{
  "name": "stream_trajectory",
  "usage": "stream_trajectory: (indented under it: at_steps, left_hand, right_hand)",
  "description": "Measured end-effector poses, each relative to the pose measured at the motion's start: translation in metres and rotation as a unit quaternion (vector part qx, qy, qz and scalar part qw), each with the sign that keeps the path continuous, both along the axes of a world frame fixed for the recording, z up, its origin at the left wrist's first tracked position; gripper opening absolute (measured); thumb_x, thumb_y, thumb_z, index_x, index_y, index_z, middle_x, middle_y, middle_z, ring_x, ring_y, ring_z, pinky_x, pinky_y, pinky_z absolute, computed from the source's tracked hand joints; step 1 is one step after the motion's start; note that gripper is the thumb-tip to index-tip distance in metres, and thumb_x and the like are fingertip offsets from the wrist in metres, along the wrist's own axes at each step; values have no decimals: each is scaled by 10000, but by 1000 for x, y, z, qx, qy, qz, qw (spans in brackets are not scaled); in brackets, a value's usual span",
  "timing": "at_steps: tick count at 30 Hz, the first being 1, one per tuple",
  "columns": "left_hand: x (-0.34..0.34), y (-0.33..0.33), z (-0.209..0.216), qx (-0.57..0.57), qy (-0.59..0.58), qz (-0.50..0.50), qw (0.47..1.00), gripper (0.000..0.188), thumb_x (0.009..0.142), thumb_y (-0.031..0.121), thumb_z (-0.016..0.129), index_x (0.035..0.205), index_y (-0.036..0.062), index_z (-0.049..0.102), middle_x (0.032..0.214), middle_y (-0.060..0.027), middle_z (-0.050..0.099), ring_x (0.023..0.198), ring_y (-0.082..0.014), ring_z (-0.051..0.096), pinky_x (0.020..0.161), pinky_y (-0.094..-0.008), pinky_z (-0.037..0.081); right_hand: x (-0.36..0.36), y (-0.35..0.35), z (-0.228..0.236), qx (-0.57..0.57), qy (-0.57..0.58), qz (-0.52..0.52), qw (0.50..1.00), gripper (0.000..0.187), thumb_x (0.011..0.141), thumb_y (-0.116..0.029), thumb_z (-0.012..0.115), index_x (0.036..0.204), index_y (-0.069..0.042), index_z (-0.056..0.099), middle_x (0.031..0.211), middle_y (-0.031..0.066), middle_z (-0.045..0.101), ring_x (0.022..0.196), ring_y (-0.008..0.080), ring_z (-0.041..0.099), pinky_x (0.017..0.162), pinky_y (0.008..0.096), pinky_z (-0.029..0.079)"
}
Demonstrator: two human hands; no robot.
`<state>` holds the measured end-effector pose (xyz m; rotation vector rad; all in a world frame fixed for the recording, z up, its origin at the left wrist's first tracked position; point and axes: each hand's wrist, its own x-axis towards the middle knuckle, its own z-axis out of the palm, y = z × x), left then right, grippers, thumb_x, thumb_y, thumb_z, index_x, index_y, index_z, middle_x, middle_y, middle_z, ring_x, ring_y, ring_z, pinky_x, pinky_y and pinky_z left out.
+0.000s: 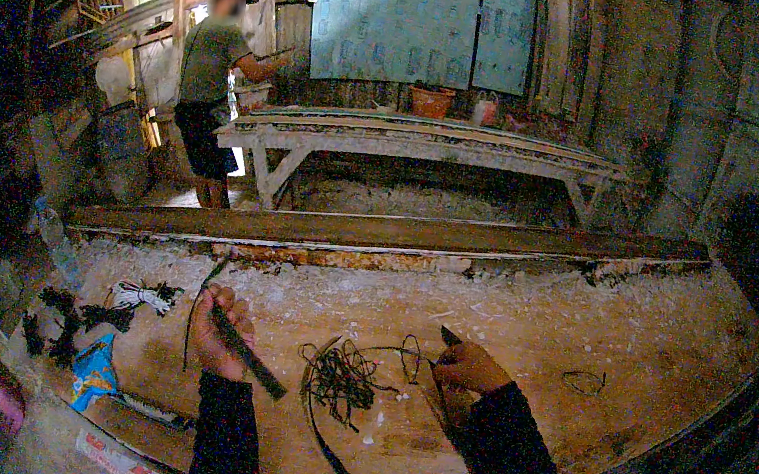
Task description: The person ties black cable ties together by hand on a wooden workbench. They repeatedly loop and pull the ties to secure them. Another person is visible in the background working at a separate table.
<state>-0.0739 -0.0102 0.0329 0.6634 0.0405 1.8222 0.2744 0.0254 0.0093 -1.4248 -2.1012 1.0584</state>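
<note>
In the head view, holds a dark flat strip (259, 364) in the left hand (225, 327), with fingers curled inward and closed on it, letting one end slant out toward the near right. Lets a thin dark strand (189, 336) hang down just left of the same hand. To the right, grips a dark pointed piece (450, 337) in the right hand (469, 375), with fingers bent shut around it and the tip poking out toward the far left; cannot tell what kind of piece. Wears dark sleeves (519, 455) on both forearms. Between the hands, has a tangle of thin dark cord (342, 380) lying on the wooden table (539, 367), with a loose loop reaching toward the right hand; cannot tell whether touching it. Near the tangle, has a curved dark strip (337, 463) running toward the near edge. Farther right, shows a small cord loop (584, 383). On the left, shows a white bundle (145, 297), black bundles (57, 324) and a blue packet (94, 372). Beyond, shows a long board (400, 233), a second table (436, 146) bearing an orange bucket (431, 102), and, at far left, a standing person (210, 65).
</note>
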Motion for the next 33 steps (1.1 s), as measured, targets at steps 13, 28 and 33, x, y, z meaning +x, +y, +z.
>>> stream_trajectory:
  at_steps: [13, 28, 33]
  left_hand:
    - [81, -13, -14, -129, 392, -61, 909, 203, 720, 131, 618, 888, 71, 522, 740, 13, 539, 699, -101, 515, 569, -224, 427]
    - [112, -16, -25, 1, 499, -86, 863, 291, 717, 55, 631, 962, 53, 473, 858, -23, 576, 800, -110, 545, 732, -252, 439]
    - [112, -18, -26, -11, 543, -75, 837, 260, 735, 70, 616, 962, 42, 491, 837, -14, 569, 788, -100, 536, 716, -240, 436]
  right_hand:
    - [-10, -6, 2, -70, 71, 51, 994, 168, 771, -211, 579, 829, -56, 608, 629, 4, 568, 518, 74, 510, 448, 201, 394]
    - [-56, -42, 16, -110, 304, 54, 945, 131, 760, -173, 603, 824, -60, 583, 693, -8, 585, 569, 60, 525, 479, 182, 391]
    - [-57, -45, 13, -93, 348, 45, 932, 85, 744, -115, 605, 779, -49, 566, 676, -13, 568, 571, 58, 523, 492, 186, 401]
